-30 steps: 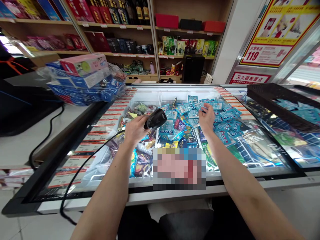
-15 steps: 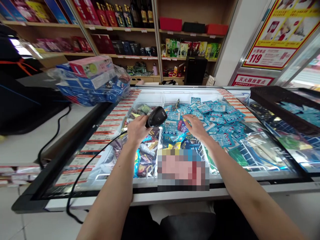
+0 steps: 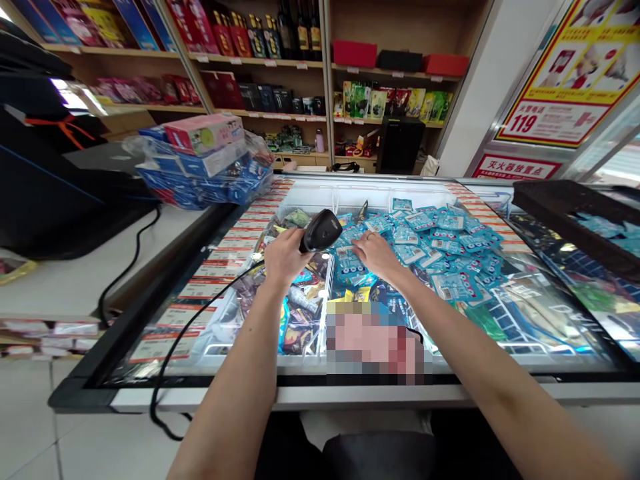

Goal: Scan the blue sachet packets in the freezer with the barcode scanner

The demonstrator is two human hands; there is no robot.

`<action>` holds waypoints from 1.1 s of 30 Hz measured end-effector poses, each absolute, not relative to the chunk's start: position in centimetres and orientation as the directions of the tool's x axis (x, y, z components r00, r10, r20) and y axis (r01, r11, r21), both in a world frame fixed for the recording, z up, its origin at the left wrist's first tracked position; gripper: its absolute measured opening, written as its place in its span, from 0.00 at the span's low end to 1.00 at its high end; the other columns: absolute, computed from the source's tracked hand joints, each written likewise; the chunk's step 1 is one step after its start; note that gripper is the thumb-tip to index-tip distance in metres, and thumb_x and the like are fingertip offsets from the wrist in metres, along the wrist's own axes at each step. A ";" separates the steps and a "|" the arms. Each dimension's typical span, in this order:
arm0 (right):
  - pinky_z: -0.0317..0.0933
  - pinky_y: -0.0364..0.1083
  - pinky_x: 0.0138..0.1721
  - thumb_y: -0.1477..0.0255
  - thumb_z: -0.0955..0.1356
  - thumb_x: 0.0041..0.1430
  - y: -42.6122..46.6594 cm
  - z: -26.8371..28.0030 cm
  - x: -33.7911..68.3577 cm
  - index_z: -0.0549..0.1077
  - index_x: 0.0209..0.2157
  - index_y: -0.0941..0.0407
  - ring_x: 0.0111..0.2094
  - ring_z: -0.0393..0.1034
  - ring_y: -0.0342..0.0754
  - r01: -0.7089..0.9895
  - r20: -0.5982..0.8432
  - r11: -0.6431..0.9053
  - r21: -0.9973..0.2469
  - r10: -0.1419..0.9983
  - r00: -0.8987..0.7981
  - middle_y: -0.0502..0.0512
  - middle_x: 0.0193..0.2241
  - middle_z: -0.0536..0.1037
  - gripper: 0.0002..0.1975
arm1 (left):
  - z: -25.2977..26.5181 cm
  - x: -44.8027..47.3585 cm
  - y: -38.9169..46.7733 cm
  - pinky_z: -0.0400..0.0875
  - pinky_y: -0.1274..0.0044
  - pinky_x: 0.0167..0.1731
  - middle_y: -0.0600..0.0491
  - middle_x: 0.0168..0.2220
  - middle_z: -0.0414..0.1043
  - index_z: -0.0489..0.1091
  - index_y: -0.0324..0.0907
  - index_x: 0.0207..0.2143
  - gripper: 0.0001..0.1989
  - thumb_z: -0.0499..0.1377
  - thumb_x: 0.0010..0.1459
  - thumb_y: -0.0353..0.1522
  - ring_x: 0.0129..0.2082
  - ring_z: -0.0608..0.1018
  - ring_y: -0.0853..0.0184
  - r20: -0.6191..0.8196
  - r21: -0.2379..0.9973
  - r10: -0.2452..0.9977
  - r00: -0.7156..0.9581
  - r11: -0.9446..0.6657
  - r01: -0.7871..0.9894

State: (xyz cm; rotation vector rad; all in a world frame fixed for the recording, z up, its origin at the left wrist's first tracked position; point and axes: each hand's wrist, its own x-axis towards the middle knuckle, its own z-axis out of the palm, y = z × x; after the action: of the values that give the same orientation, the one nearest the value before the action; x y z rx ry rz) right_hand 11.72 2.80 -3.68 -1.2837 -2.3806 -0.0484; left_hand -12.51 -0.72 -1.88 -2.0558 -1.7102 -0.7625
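My left hand [image 3: 284,259] is wrapped round a black barcode scanner [image 3: 323,231], its head tilted to the right above the freezer. A black cord runs from the scanner down to the left. Over the pile of small blue packets [image 3: 443,230], my right hand [image 3: 376,255] has its fingers bent together at the upper edge of a blue packet [image 3: 349,267], and they look closed on it. Part of that packet is behind the fingers. Both hands are over the glass-topped chest freezer [image 3: 350,393], which has bagged ice creams [image 3: 303,300] in white wire baskets.
Price labels [image 3: 200,290] line the freezer's left side. A stack of plastic-wrapped boxes [image 3: 205,160] stands at the back left beside a black machine [image 3: 45,173]. A dark basket [image 3: 575,227] with blue packets is at the right. A blurred-out patch covers the near middle.
My right hand has moved left and its fingers have closed at a blue packet. The scanner stays in my left hand. The whole view has shifted slightly.
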 end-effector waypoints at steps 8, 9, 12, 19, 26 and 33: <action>0.65 0.45 0.39 0.70 0.62 0.63 3.8 -2.4 11.4 0.78 0.36 0.51 0.34 0.74 0.48 0.746 0.251 0.450 -0.491 0.893 -0.374 0.50 0.26 0.79 0.12 | -1.8 -12.6 -0.7 0.65 0.75 0.30 0.50 0.38 0.76 0.71 0.45 0.38 0.11 0.57 0.52 0.37 0.41 0.76 0.60 0.621 0.068 0.774 0.120 -0.206 0.976; 0.65 0.45 0.39 0.71 0.63 0.62 3.8 -2.3 11.2 0.78 0.37 0.51 0.33 0.74 0.48 0.725 0.235 0.447 -0.525 0.894 -0.381 0.49 0.26 0.79 0.12 | -1.9 -12.6 -0.6 0.65 0.75 0.30 0.50 0.38 0.76 0.71 0.45 0.38 0.11 0.57 0.52 0.37 0.40 0.76 0.60 0.622 0.070 0.774 0.119 -0.205 0.976; 0.65 0.47 0.42 0.72 0.63 0.61 3.9 -2.1 10.8 0.77 0.40 0.52 0.37 0.74 0.50 0.761 0.293 0.435 -0.481 0.898 -0.328 0.52 0.33 0.80 0.12 | -1.9 -12.6 -0.6 0.65 0.75 0.30 0.50 0.38 0.75 0.71 0.45 0.38 0.11 0.57 0.53 0.38 0.41 0.76 0.59 0.616 0.075 0.779 0.117 -0.206 0.976; 0.58 0.53 0.51 0.61 0.69 0.57 5.3 -2.5 10.9 0.72 0.50 0.61 0.49 0.67 0.59 0.877 0.297 0.413 -0.247 0.894 -0.337 0.66 0.43 0.77 0.23 | -1.8 -12.5 -0.7 0.66 0.74 0.32 0.50 0.38 0.75 0.70 0.46 0.40 0.12 0.57 0.52 0.37 0.42 0.76 0.59 0.588 0.068 0.796 0.146 -0.228 0.971; 0.62 0.51 0.45 0.56 0.73 0.47 5.4 -2.9 12.5 0.72 0.47 0.57 0.45 0.68 0.56 0.865 0.399 0.290 -0.409 0.910 -0.116 0.63 0.43 0.75 0.28 | -2.0 -12.1 -0.6 0.66 0.74 0.33 0.50 0.38 0.75 0.71 0.46 0.39 0.11 0.57 0.52 0.37 0.43 0.76 0.59 0.575 0.070 0.802 0.162 -0.246 0.967; 0.61 0.46 0.33 0.57 0.68 0.53 3.9 -2.0 17.7 0.69 0.25 0.55 0.29 0.69 0.49 0.737 0.449 0.232 -0.635 0.887 0.107 0.51 0.24 0.73 0.15 | -1.9 -11.2 -0.8 0.67 0.74 0.33 0.49 0.40 0.75 0.71 0.45 0.43 0.15 0.56 0.53 0.38 0.43 0.76 0.59 0.569 0.043 0.785 0.246 -0.327 0.944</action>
State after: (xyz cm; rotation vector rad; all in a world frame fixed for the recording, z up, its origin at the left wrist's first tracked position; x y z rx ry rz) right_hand 17.71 3.94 -1.99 -1.5354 -1.6584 0.2236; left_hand -11.20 -0.76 -1.85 -2.2149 -1.5997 -0.7302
